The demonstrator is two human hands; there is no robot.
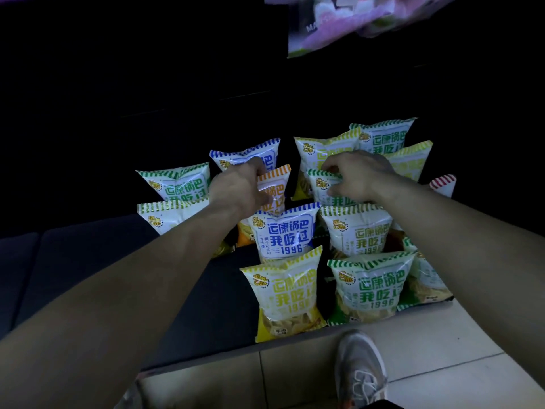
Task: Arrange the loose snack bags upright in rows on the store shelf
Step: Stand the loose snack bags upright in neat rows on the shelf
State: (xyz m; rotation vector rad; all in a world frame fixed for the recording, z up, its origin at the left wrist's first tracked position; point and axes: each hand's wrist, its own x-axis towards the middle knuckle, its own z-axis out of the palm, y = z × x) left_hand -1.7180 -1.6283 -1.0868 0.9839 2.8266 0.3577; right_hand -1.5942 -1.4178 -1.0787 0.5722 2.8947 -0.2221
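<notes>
Both upright, seals up: left hand (239,188) grips orange bag (276,188), right hand (358,175) green bag (321,188).

single head-worn view, aimed forward and down, held close over the low dark shelf (206,296), floor tiles (442,335) caught at the bottom

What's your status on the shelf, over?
Left hand grips orange-striped bag by its top. Right hand pinches green-striped bag top. Front rows upright; blue-striped bag close in front of orange.
</notes>
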